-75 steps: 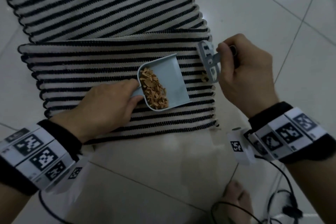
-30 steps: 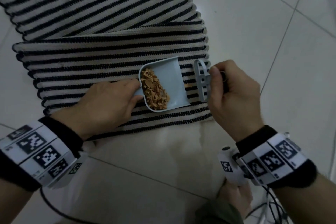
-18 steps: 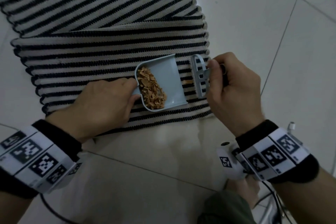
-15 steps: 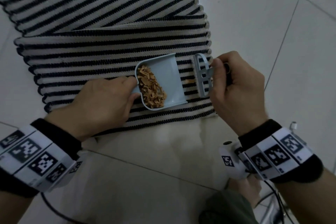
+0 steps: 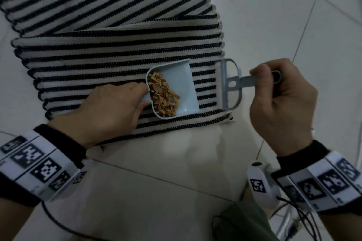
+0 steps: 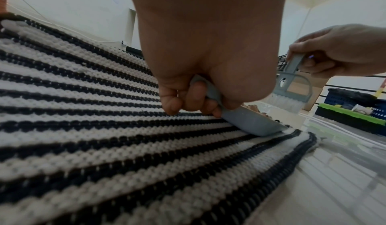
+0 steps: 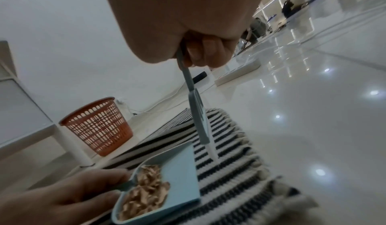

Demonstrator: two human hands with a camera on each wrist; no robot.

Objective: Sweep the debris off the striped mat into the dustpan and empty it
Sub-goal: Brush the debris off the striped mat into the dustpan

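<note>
1. My left hand [image 5: 109,107] grips the dustpan [image 5: 176,92] handle, fingers curled round it; the pan sits mid-frame on the striped mat [image 5: 98,60].
2. My right hand [image 5: 282,100] clasps the brush [image 5: 229,84].
3. Change: the brush has drawn back to the mat's right edge; the stray chip before the pan's mouth is gone.
4. Debris [image 5: 162,96] lies heaped in the pan.
5. Judgement: sweeping looks finished; emptying remains, probably into the orange basket [image 7: 98,127], left of the right wrist view.

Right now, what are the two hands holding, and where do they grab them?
Left hand grips the dustpan by its handle; right hand grips the brush by its handle.
</note>
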